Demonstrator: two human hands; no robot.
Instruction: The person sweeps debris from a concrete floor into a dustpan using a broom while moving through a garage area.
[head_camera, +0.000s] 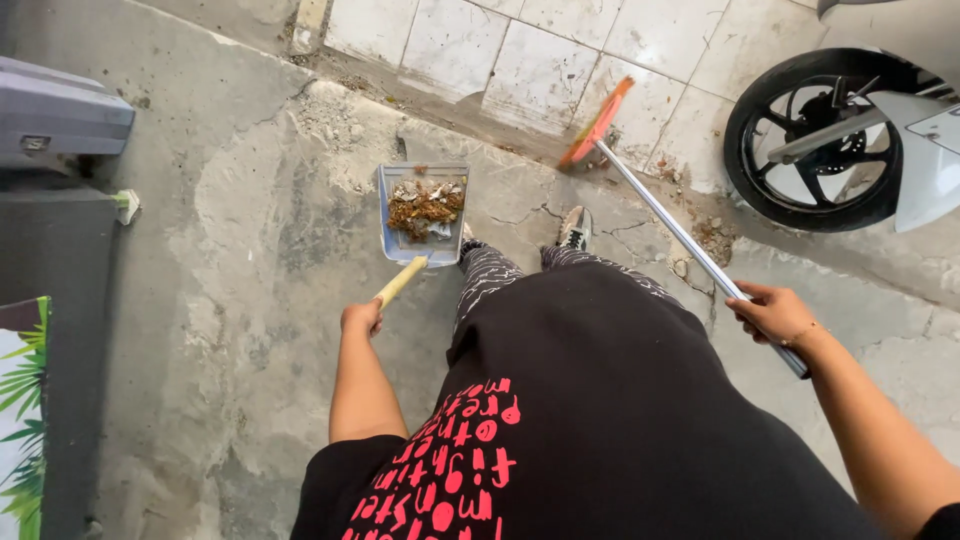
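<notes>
My left hand (361, 317) grips the wooden handle of a grey metal dustpan (391, 243), held level above the concrete floor. Brown dry leaves and bits of litter (424, 206) fill its tray. My right hand (775, 313) is closed around the silver pole of a broom (672, 228), whose orange head (597, 124) rests on the ground at the edge of the tiles. My legs in patterned trousers and one shoe (573, 227) stand between the two tools.
A motorbike's black wheel (815, 140) stands at the upper right on white tiles. A grey bin lid (60, 112) and a dark wall lie along the left. Loose dirt (712, 238) lies by the broom pole.
</notes>
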